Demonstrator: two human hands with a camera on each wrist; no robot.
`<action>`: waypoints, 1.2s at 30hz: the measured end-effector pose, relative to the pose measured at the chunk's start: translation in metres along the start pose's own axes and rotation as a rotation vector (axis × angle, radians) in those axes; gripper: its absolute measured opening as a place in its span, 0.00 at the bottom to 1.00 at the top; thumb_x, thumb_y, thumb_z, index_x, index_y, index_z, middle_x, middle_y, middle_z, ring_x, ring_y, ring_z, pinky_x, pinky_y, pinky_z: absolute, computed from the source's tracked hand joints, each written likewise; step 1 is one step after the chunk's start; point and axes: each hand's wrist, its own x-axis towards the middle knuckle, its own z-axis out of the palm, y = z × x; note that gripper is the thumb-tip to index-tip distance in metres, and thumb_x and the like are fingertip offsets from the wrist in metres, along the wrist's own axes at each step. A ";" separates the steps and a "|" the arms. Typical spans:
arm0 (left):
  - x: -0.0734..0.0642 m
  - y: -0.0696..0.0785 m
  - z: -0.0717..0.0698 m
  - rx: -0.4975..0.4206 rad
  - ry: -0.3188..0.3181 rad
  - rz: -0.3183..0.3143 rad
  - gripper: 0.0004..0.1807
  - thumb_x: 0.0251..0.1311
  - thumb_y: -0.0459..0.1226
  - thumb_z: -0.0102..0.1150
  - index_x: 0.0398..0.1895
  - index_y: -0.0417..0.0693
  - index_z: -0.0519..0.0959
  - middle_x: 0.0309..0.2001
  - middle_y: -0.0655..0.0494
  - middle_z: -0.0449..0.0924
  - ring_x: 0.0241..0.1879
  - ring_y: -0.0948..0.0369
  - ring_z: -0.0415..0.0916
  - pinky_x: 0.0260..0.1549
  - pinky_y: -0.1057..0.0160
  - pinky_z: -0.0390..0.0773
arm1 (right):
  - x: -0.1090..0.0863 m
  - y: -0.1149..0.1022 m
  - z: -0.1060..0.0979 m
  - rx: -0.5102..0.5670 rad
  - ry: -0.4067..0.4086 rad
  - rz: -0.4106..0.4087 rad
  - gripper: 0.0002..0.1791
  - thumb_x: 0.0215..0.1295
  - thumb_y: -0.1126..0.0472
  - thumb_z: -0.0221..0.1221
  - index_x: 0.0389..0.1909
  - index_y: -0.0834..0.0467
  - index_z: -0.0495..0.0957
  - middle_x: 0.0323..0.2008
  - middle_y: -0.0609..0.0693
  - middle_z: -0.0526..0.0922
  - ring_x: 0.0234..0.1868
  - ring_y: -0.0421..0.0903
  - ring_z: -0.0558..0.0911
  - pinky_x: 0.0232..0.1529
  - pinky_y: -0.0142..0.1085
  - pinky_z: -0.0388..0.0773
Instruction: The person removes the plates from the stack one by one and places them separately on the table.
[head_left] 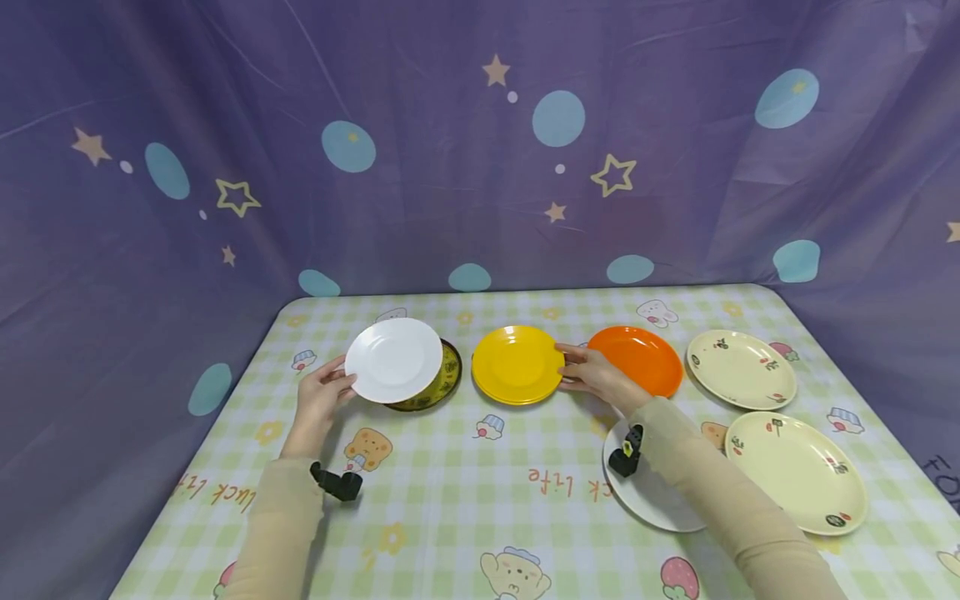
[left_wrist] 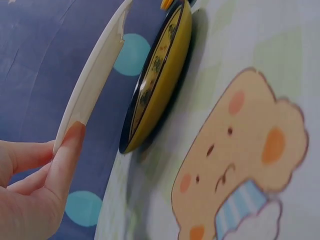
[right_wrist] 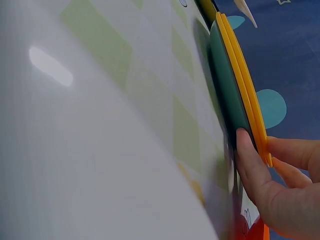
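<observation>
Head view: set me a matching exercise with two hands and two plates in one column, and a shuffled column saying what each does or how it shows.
1. Left hand
2. Right hand
3. Patterned yellow round plate with a dark rim
4. Glossy orange round plate

A. Grips the edge of a glossy yellow round plate
B. Partly hidden by the right arm
C. Holds up a white round plate
D. Partly hidden beneath that white plate

Pairs: 1-C, 2-A, 3-D, 4-B

Smooth white plate [head_left: 393,360], glossy yellow plates [head_left: 517,365].
</observation>
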 end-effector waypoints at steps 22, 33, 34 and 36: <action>0.004 -0.014 -0.039 -0.215 0.203 -0.044 0.30 0.53 0.21 0.49 0.62 0.37 0.60 0.24 0.61 0.70 0.17 0.71 0.73 0.22 0.77 0.78 | 0.002 -0.001 0.001 -0.015 0.010 0.021 0.31 0.63 0.72 0.47 0.66 0.55 0.52 0.65 0.61 0.54 0.48 0.49 0.74 0.46 0.39 0.77; 0.008 -0.018 -0.053 -0.287 0.280 -0.099 0.31 0.53 0.22 0.50 0.63 0.40 0.60 0.29 0.58 0.69 0.21 0.70 0.74 0.25 0.77 0.78 | 0.002 0.000 0.000 -0.017 0.009 0.019 0.31 0.62 0.72 0.47 0.66 0.56 0.53 0.64 0.61 0.55 0.49 0.50 0.74 0.46 0.40 0.77; 0.008 -0.018 -0.054 -0.297 0.286 -0.103 0.31 0.53 0.22 0.50 0.63 0.41 0.60 0.29 0.58 0.70 0.20 0.70 0.74 0.24 0.77 0.78 | 0.003 0.000 0.000 -0.018 0.012 0.019 0.31 0.62 0.72 0.47 0.66 0.56 0.53 0.64 0.61 0.55 0.49 0.50 0.73 0.46 0.40 0.77; 0.007 -0.018 -0.057 -0.320 0.291 -0.107 0.31 0.53 0.21 0.49 0.63 0.40 0.60 0.28 0.58 0.70 0.21 0.70 0.74 0.24 0.77 0.78 | 0.003 0.001 0.000 -0.019 0.014 0.020 0.31 0.62 0.72 0.48 0.66 0.56 0.53 0.64 0.61 0.55 0.50 0.51 0.73 0.46 0.40 0.77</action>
